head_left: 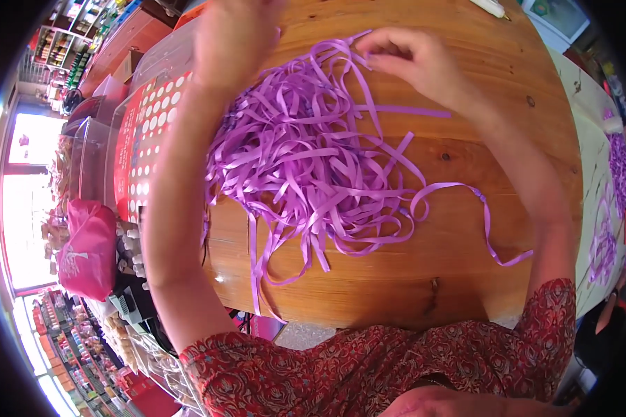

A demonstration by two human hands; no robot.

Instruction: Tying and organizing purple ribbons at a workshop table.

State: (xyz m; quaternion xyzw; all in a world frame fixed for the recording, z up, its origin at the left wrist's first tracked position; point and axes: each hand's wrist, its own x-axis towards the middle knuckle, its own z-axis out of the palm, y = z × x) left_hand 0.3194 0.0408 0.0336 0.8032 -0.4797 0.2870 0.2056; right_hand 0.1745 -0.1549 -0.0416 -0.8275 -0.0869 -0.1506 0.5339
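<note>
A large tangled heap of purple ribbon [306, 153] lies on the wooden table in front of me, its loops and loose ends spilling outward. My right hand [417, 62] is at the heap's far right edge, thumb and fingers pinched on a strand of ribbon [364, 58]. Raised at the far left of the heap, my left hand [236, 38] is smeared by motion and partly cut off by the top edge. Its fingers cannot be made out. One knotted strand [481, 197] trails off to the right across the wood.
The wooden table [389, 292] has a curved right edge. At left stand a red box with white dots [161, 104], clear plastic bins [90, 160] and a pink bag [88, 250]. More purple ribbon [603, 243] lies on a pale surface at right. A white pen-like tool [490, 7] rests at the far edge.
</note>
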